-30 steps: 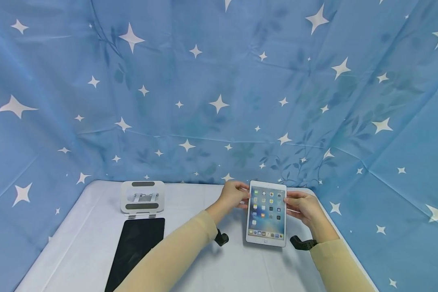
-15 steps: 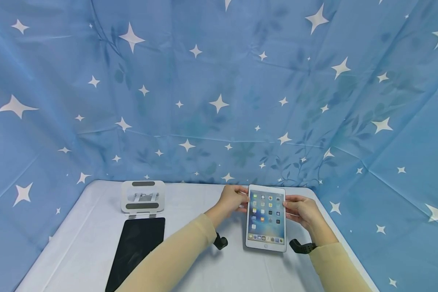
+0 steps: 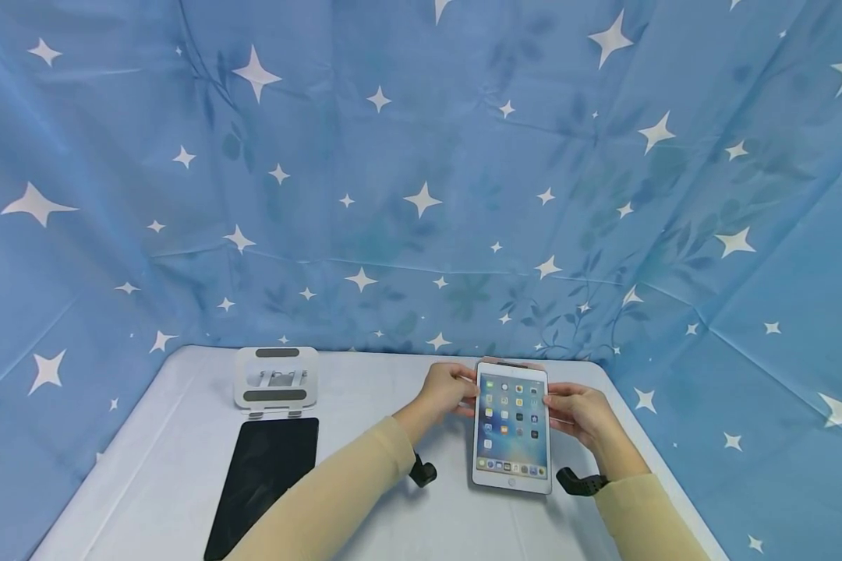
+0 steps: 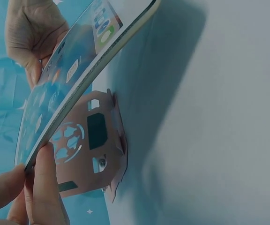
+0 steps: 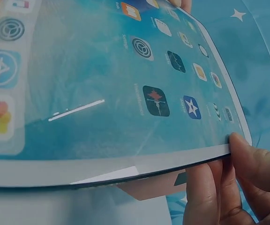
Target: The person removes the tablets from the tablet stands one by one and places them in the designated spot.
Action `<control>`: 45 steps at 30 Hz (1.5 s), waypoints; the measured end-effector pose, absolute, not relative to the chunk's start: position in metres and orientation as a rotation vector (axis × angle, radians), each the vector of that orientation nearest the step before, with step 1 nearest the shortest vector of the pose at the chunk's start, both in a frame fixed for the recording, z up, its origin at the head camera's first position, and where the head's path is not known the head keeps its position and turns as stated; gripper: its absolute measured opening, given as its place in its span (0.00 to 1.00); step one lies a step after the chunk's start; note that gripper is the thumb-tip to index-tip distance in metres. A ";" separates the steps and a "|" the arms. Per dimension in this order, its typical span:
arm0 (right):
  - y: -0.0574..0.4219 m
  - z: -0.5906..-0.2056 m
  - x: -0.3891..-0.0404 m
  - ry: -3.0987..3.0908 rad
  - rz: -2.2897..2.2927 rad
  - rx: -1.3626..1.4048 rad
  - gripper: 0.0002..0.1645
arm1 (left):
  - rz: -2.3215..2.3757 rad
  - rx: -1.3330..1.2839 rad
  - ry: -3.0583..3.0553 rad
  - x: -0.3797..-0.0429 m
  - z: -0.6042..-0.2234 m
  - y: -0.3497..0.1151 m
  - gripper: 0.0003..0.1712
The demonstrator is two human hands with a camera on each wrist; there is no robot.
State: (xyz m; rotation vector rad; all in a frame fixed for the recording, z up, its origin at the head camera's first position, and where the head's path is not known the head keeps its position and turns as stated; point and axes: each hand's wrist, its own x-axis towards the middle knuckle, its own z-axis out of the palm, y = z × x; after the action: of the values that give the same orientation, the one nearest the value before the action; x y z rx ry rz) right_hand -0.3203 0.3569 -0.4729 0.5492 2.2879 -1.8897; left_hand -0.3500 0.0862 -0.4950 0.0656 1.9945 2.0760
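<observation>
A white-framed tablet (image 3: 511, 428) with app icons on its screen is held between both hands at the right of the table. My left hand (image 3: 447, 389) pinches its left edge near the top, thumb on the front and fingers behind. On the opposite edge my right hand (image 3: 584, 413) pinches in the same manner. Behind the tablet stands a pink tablet stand (image 4: 86, 140) with cut-outs and dark pads; the left wrist view shows a gap between the two. In the head view only the stand's top edge shows above the tablet.
At the left of the white table (image 3: 161, 467) stands a white stand (image 3: 276, 379) with grey pads. A black tablet (image 3: 270, 475) lies in front of it, partly behind the left sleeve. A blue starry curtain (image 3: 421, 156) closes off the back and sides.
Both hands have brought the tablet slightly down and toward the person. The top edge of the pink stand now shows above it.
</observation>
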 end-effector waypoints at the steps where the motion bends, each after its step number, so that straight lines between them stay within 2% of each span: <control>1: 0.357 -0.474 -0.320 2.290 -1.882 0.557 0.26 | 2.073 0.064 1.994 -0.349 -0.496 0.086 0.09; 19: 0.357 -0.490 -0.312 2.273 -1.859 0.598 0.23 | 2.072 0.016 1.973 -0.336 -0.510 0.087 0.09; 26: 0.357 -0.496 -0.310 2.274 -1.828 0.627 0.26 | 2.065 0.005 1.961 -0.333 -0.517 0.089 0.09; 45: 0.355 -0.506 -0.300 2.242 -1.832 0.640 0.21 | 2.059 -0.049 1.934 -0.323 -0.529 0.089 0.08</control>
State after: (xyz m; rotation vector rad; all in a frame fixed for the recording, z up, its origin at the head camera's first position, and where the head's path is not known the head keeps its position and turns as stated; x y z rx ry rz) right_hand -0.3005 0.3555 -0.5062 0.6398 2.2422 -1.8319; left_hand -0.3231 0.0894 -0.5286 -0.0491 1.9339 2.0587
